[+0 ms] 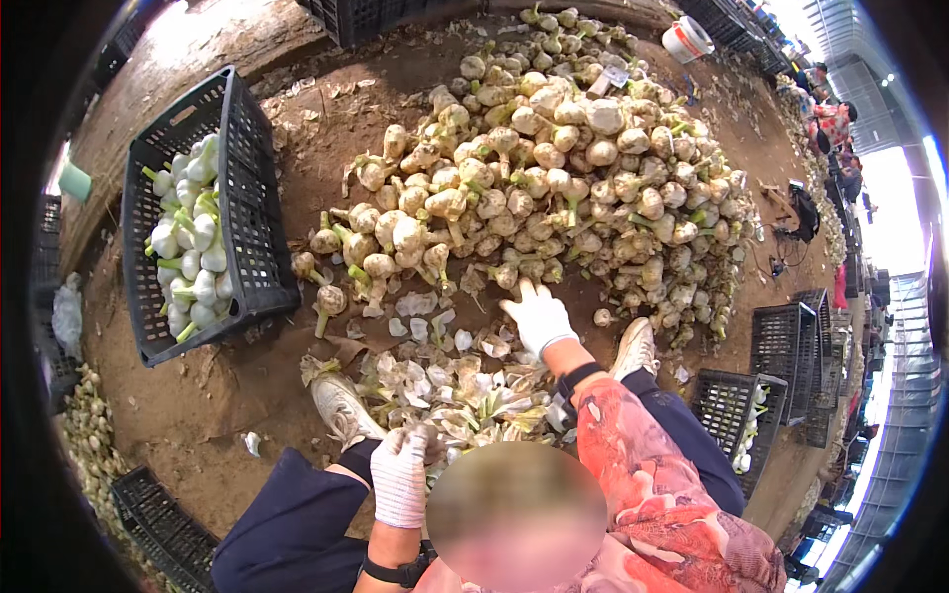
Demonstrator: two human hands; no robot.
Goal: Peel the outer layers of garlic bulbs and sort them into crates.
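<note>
A large heap of unpeeled garlic bulbs, soil-stained with short cut stems, lies on the ground before me. My right hand, in a white glove, reaches to the heap's near edge with its fingers apart. Its fingertips are at a garlic bulb, though contact is unclear. Close to my left knee, my left hand wears a striped, soiled glove and has curled fingers. Whether it holds anything is hidden. Loose garlic skins are piled between my shoes. Cleaned white garlic bulbs fill part of a black plastic crate at left.
More black crates stand at right; one nearby crate holds white garlic. Another crate sits at lower left. A white bucket lies beyond the heap. Cables and a black bag are at right, with people farther off.
</note>
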